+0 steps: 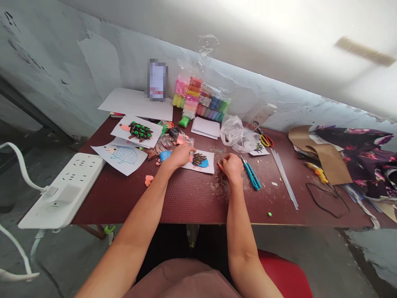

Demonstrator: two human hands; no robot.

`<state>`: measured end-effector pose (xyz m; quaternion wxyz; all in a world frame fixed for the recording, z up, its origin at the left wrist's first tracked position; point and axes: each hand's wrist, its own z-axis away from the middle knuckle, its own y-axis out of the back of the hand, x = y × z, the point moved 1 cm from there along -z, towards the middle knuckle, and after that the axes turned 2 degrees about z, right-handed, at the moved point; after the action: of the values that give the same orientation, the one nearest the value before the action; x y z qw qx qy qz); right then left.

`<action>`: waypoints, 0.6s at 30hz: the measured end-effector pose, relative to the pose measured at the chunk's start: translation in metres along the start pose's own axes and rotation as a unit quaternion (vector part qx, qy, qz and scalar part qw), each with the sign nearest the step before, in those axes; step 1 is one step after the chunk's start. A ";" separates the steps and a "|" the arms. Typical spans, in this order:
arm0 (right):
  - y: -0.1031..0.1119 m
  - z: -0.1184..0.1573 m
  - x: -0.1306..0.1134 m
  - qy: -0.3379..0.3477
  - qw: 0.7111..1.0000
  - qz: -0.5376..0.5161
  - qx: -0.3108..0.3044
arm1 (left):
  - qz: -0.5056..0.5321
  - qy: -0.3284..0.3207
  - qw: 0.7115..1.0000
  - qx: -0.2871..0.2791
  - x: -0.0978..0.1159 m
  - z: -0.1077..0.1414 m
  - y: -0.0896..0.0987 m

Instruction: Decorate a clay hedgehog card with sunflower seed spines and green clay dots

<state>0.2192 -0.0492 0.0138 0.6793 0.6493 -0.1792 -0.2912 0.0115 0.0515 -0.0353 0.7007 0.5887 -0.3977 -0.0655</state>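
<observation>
A white card (pixel 209 166) lies at the table's middle, bearing a blue clay hedgehog (pixel 203 162) with dark seed-like spines. My left hand (pixel 180 156) rests over the card's left side, fingers bent near the hedgehog's pink face; what its fingertips hold, if anything, is too small to name. Right of the card, my right hand (pixel 233 165) is closed around a thin orange tool (pixel 221 167), whose tip points left. Dark crumbs (pixel 218 184) are scattered beneath and beside this hand. A lump of orange clay (pixel 149 180) sits to the left.
A blue cutter (pixel 252 176) lies right of my right hand, with scissors (pixel 266 140) and clear glue sticks (pixel 284 179) beyond. Bagged clay (pixel 198 99) and a phone (pixel 157 80) stand at the back. A power strip (pixel 66 190) occupies the left edge.
</observation>
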 end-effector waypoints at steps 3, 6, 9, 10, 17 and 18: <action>-0.001 0.000 0.000 0.003 1.000 0.005 -0.008 | -0.001 0.002 1.000 -0.003 -0.001 0.000 0.000; -0.001 0.003 0.001 0.009 1.000 0.003 -0.006 | 0.004 0.009 1.000 -0.011 0.000 0.000 0.001; 0.003 0.006 0.004 0.005 0.999 -0.008 0.037 | 0.009 0.009 1.000 -0.018 0.001 0.001 0.003; 0.004 0.007 0.005 0.002 0.998 -0.021 0.056 | 0.010 0.009 1.000 -0.018 0.001 0.001 0.003; -0.002 0.013 -0.004 0.101 0.966 -0.236 0.031 | 0.005 0.005 1.000 -0.004 0.002 0.002 0.003; -0.005 0.014 -0.006 0.111 0.958 -0.262 0.016 | 0.005 0.004 1.000 -0.004 0.002 0.002 0.003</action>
<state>0.2048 -0.0563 0.0112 0.5842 0.7125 0.0694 -0.3823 0.0104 0.0492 -0.0316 0.7049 0.5843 -0.3976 -0.0613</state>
